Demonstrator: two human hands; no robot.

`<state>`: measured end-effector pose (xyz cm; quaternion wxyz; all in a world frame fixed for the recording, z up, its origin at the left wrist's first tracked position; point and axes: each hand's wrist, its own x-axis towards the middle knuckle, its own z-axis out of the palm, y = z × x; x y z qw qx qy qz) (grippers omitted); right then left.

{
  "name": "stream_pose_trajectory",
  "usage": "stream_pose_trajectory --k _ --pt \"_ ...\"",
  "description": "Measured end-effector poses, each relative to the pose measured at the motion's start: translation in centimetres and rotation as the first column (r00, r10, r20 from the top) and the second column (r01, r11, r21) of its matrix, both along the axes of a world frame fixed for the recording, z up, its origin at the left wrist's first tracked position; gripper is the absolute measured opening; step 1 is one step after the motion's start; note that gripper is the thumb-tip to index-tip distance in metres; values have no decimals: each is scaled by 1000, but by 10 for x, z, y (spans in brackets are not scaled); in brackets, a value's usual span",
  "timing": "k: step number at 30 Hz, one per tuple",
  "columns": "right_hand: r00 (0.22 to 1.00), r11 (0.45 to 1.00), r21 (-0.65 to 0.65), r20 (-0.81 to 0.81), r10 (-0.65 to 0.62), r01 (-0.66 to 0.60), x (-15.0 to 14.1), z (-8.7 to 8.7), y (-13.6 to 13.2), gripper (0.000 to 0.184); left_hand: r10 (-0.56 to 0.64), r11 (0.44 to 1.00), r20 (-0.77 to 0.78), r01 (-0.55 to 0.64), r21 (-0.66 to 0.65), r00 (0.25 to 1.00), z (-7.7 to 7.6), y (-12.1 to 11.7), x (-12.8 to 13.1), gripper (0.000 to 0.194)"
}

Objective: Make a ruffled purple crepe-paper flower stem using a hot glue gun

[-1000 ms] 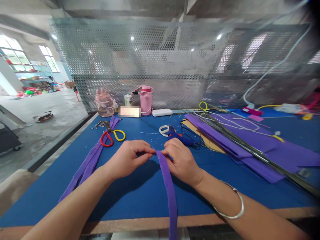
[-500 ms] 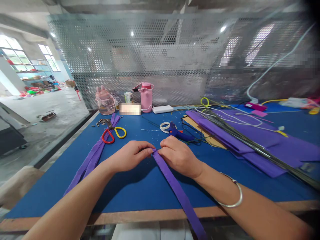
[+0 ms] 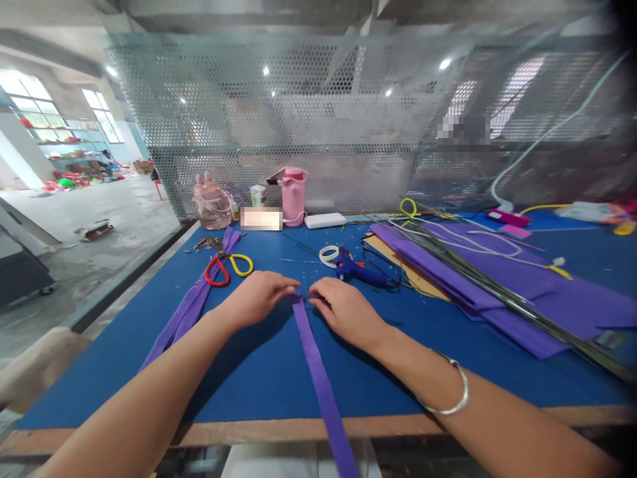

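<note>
From the head view, the person's left hand (image 3: pixel 259 299) pinches the top end of a purple strip (image 3: pixel 314 365), which trails over the table (image 3: pixel 269 392) toward half past five; the right hand (image 3: pixel 348 315), fingers slightly parted, sits just beside that end at three o'clock

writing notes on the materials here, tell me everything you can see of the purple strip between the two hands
The purple strip is long, narrow and flat, plain in colour, and looks like soft fabric or paper. Its top end is at the left hand, whose fingertips seem to touch it; the right hand is open beside it, apparently clear of it. It slants down above the blue tabletop, crosses the brown front edge and leaves the picture, so its lower end is hidden.
</note>
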<state>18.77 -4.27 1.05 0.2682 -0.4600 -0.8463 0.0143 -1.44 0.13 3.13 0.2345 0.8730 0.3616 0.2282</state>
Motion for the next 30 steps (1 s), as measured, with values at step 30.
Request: stream_pose_trajectory --k 30 --pt "988 976 -172 -53 -147 136 14 19 1 16 388 915 298 -404 -9 872 -3 14 -5 22"
